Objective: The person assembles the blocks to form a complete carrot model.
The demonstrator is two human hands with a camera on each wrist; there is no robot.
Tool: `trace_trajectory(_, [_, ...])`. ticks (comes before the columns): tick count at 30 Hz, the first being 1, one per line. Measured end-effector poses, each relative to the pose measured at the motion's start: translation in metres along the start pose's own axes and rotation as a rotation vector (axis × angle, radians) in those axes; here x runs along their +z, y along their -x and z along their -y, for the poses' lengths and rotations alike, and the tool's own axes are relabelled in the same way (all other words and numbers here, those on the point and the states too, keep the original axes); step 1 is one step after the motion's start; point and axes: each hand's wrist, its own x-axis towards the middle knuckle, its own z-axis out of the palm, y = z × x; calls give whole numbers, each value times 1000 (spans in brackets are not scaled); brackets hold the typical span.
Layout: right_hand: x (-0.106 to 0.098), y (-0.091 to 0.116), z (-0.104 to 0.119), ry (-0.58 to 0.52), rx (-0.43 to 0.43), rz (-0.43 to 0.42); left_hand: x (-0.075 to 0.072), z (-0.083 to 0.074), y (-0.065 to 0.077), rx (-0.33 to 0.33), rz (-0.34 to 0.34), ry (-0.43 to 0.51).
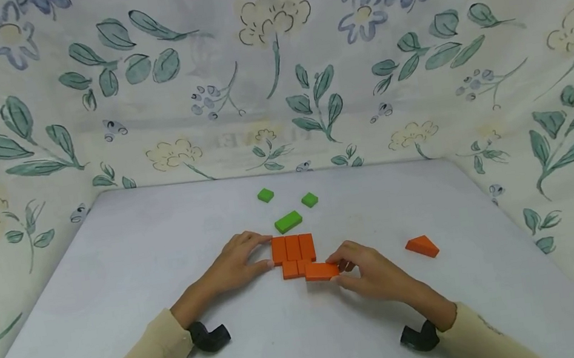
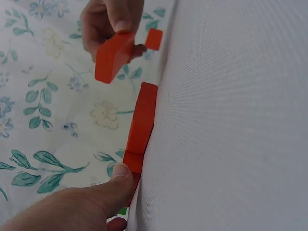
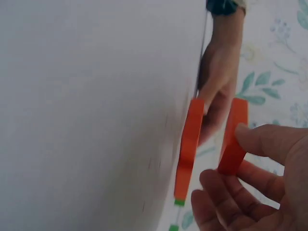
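Observation:
Several flat orange blocks (image 1: 293,249) lie edge to edge on the white table, long ones in the far row and shorter ones in front. At the left side of this group is my left hand (image 1: 235,263), its thumb and index fingertips touching the outermost long block; the thumb (image 2: 121,172) rests against an orange face in the left wrist view. My right hand (image 1: 368,271) pinches another rectangular orange block (image 3: 236,134) between thumb and fingers. That block is raised off the table, over the right end of the shorter row in the head view.
An orange triangular block (image 1: 423,246) lies to the right of my right hand. Behind the orange group are a green rectangular block (image 1: 289,221) and two small green blocks, one at the left (image 1: 265,195) and one at the right (image 1: 309,199). Floral cloth (image 1: 230,89) hangs around the table.

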Motion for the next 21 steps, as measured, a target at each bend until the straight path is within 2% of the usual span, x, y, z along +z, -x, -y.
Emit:
trace_trajectory(5, [14,-13,9,7,-14,28,-1,-1,-1,-11,1,4])
trace_trajectory(14, [25,-20,16,-8,52,30,-1,2,-1,-10,1,-4])
trace_trajectory(21, [36,-19,10,72,26,15,1,2,-2,-6,-1,2])
